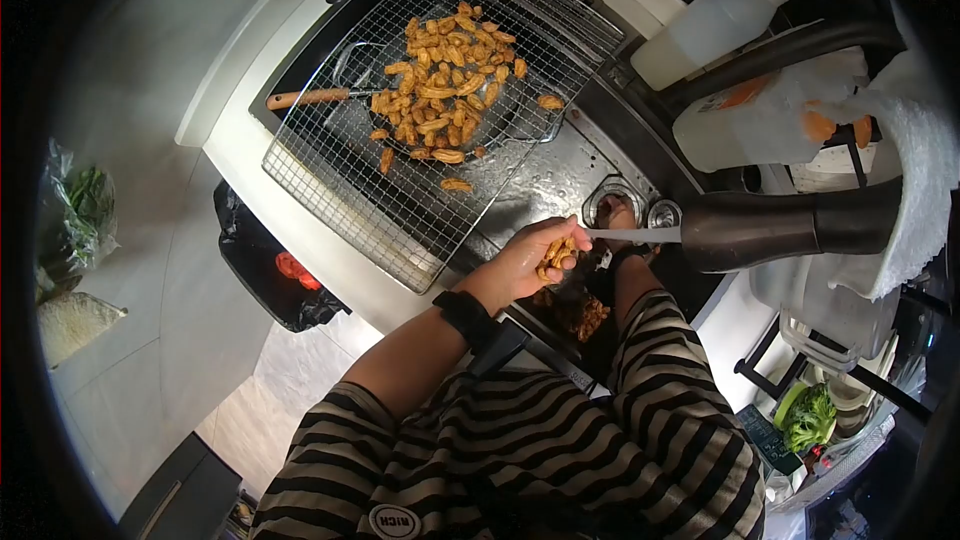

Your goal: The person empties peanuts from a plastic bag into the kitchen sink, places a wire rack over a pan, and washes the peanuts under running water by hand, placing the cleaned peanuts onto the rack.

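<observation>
My left hand [543, 252] is closed around several wet peanuts in their shells [556, 258], beside the water stream [635, 235] running from a dark faucet [790, 230]. My right hand [618, 212] reaches to the round metal drain opening [608, 188] of the sink; its fingers are mostly hidden there. A small round metal strainer [664, 213] sits right of it. More peanuts [590, 320] lie low in the dark sink area between my forearms. A large heap of peanuts [440, 80] rests on a wire rack [340, 215] beyond my left hand.
Beneath the rack lies a strainer with a wooden handle [308, 98]. A pump bottle [710, 28] and a clear jug [770, 120] stand behind the faucet. Left of the counter hangs a black bin bag [260, 270]. Broccoli [810, 418] sits on the right.
</observation>
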A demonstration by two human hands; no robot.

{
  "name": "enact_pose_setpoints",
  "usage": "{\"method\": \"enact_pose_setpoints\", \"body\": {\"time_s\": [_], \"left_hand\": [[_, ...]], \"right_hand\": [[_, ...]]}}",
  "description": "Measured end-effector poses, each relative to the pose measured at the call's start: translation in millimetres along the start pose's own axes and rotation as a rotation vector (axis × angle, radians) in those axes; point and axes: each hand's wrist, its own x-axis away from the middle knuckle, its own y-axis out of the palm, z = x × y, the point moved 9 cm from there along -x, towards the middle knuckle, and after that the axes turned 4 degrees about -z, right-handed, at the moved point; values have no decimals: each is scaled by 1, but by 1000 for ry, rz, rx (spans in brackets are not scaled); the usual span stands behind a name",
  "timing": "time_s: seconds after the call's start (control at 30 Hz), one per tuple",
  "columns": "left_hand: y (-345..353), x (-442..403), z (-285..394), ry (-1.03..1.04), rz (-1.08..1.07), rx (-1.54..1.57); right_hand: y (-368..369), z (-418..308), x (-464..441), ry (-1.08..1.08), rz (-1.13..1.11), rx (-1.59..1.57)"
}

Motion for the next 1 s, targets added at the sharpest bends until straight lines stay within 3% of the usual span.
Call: {"method": "enact_pose_setpoints", "body": {"time_s": [0.27, 0.37, 0.4, 0.43, 0.47, 0.57, 0.63, 0.67, 0.7, 0.77, 0.8, 0.83, 0.9, 0.93, 1.0], "left_hand": [[-14, -7, 0, 16, 52, 0], [-30, -11, 0, 7, 208, 31], [-36, -13, 1, 18, 280, -16], [-40, -16, 1, 0, 298, -33], [-42, -21, 1, -18, 315, -51], [-61, -37, -7, -33, 362, -49], [-56, -39, -7, -42, 371, 23], [-51, -38, -6, -39, 359, 63], [-45, -36, -4, -34, 350, 104], [-37, -37, -1, -46, 272, 119], [-33, -38, 1, -62, 204, 93], [-29, -38, 1, -79, 139, 71], [-22, -32, 4, -76, 108, 48], [-20, -31, 4, -79, 109, 27], [-10, -22, 8, -78, 155, 3]], "right_hand": [[-27, -12, 8, 30, 70, -5], [-7, 49, 17, 213, 121, -575], [-22, 36, 20, 316, 89, -458], [-21, 26, 11, 209, 106, -771], [-18, 19, 14, 177, 0, -782], [-63, -116, 14, -34, -265, -969], [-85, -195, 25, 31, -642, -1003], [-84, -199, 31, 61, -745, -727], [-92, -196, 23, -81, -629, -701], [-108, -185, 14, -360, -403, -638], [-121, -173, 8, -1, -431, -957], [-101, -111, 8, 322, -305, -1176], [-75, -24, -2, 304, -147, -1170], [-56, 19, -3, 290, -112, -1023], [-17, 79, 0, 146, -168, -311]]}}
